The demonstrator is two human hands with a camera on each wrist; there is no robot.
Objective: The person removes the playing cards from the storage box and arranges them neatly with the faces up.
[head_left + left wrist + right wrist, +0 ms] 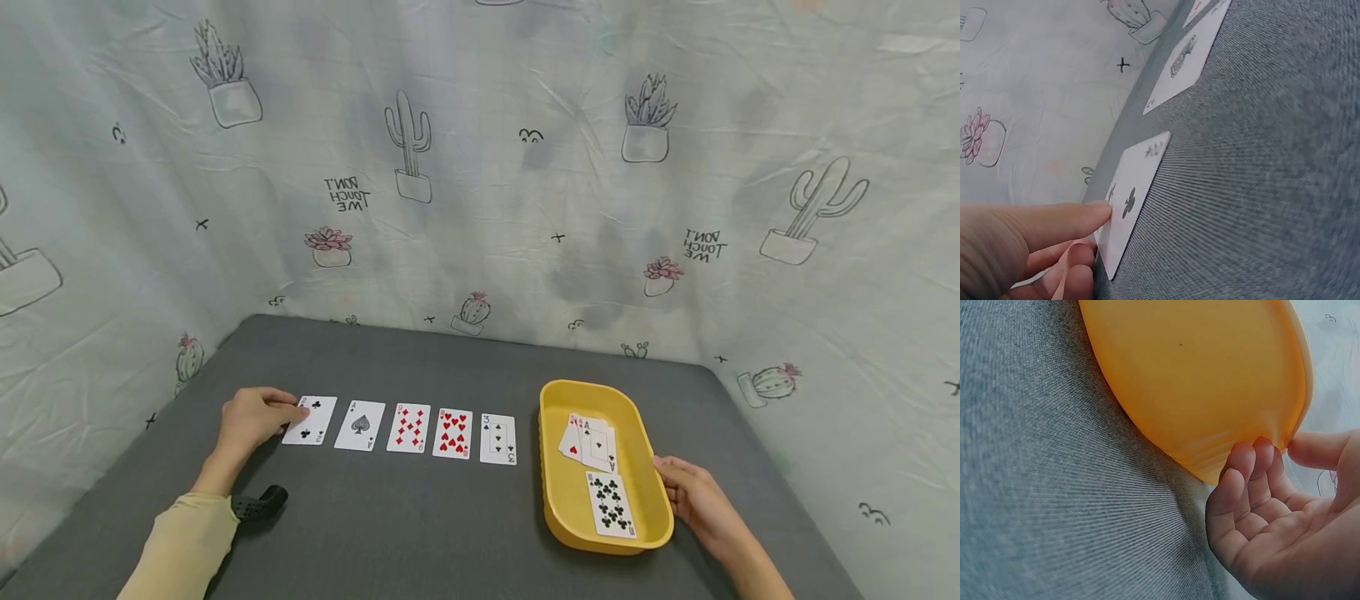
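At the left end of a row of playing cards, my left hand (255, 417) pinches the left edge of a two of clubs (318, 417). Its thumb (1079, 220) lies on the card's face, and the other fingers are curled beside and partly behind the edge. My right hand (697, 496) holds the right side of a yellow tray (557, 467). In the right wrist view its thumb (1319, 450) meets the rim while bent fingertips touch the outer wall. Inside the tray lie an overlapping ace of clubs (598, 446), red-pipped cards (570, 437) partly covered, and another clubs card (611, 505).
The row continues rightward with an ace of spades (360, 426), a diamonds card (408, 428), a hearts card (453, 433) and a three of clubs (498, 439). They lie face up on a dark grey table (420, 533). A patterned curtain (480, 208) rises behind and along both sides.
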